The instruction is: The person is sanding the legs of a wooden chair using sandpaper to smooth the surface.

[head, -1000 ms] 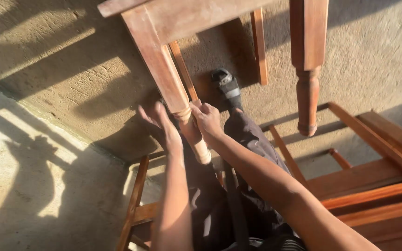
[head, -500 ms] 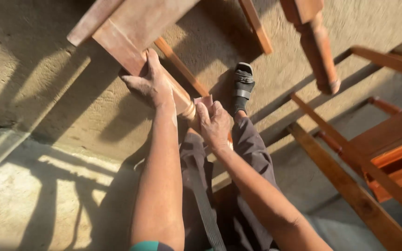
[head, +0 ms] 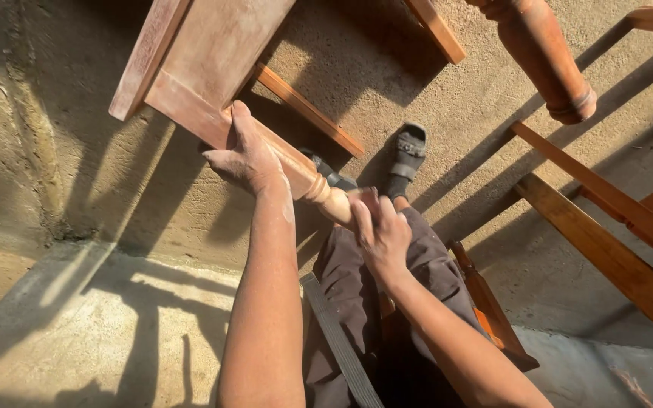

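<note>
Since half a second ago your right hand (head: 382, 233) has slid down the leg (head: 296, 170) from the ring to its lower end, and your left hand (head: 247, 155) has stayed up by the square top. View has tilted too, so the second leg (head: 549, 57) now sits at the top right and the sandal (head: 408, 155) shows further right.

Your left hand is closed over the upper leg, just below the frame (head: 190, 60), thumb along the wood, bracing it. Your right hand is curled around the leg's tip, fingers narrow; a small pale pad seems pinched under them, but I cannot tell for sure. The leg runs diagonally from upper left down to your lap, above the concrete floor (head: 77, 317).

Step in hand looks like sanding or rubbing the turned leg, near its end. Next move, as a judgement: keep the left brace firm and work the right hand around the tip.

More chair parts (head: 614, 219) lie at right.
</note>
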